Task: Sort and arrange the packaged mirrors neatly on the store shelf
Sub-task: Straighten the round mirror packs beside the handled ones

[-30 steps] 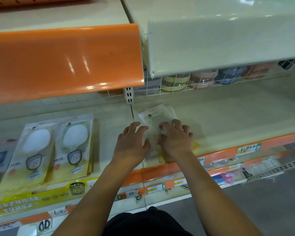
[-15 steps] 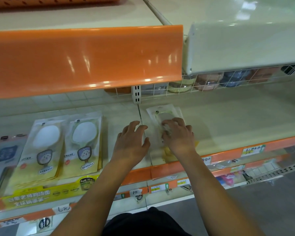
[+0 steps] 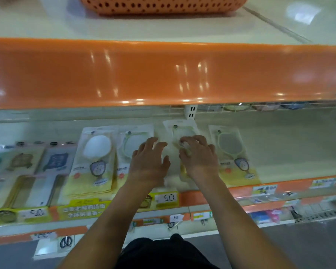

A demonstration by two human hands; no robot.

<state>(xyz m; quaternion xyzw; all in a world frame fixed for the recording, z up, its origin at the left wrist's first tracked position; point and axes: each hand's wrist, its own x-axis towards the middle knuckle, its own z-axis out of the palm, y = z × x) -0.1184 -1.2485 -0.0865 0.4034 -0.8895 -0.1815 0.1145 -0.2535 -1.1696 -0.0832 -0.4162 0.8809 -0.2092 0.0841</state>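
Note:
Several packaged hand mirrors lie flat on the cream shelf (image 3: 291, 148). A stack with a white oval mirror (image 3: 97, 158) lies left of centre, and a green-rimmed package (image 3: 130, 140) sits beside it. My left hand (image 3: 147, 160) rests flat with spread fingers on the shelf, partly over that package. My right hand (image 3: 199, 158) has curled fingers that grip the middle mirror package (image 3: 179, 129), which lies below the shelf post. Another mirror package (image 3: 233, 152) lies alone just right of my right hand.
An orange shelf lip (image 3: 163, 74) overhangs the work area, with an orange perforated basket (image 3: 163, 4) above it. Other packaged goods (image 3: 54, 162) fill the far left. Price tags (image 3: 167, 198) line the front edge. Jars behind a wire divider (image 3: 235, 107) stand at the back.
My right hand has slid one mirror package left toward the other stacks, leaving a package behind at the right. My left hand moved left with it. The view has shifted.

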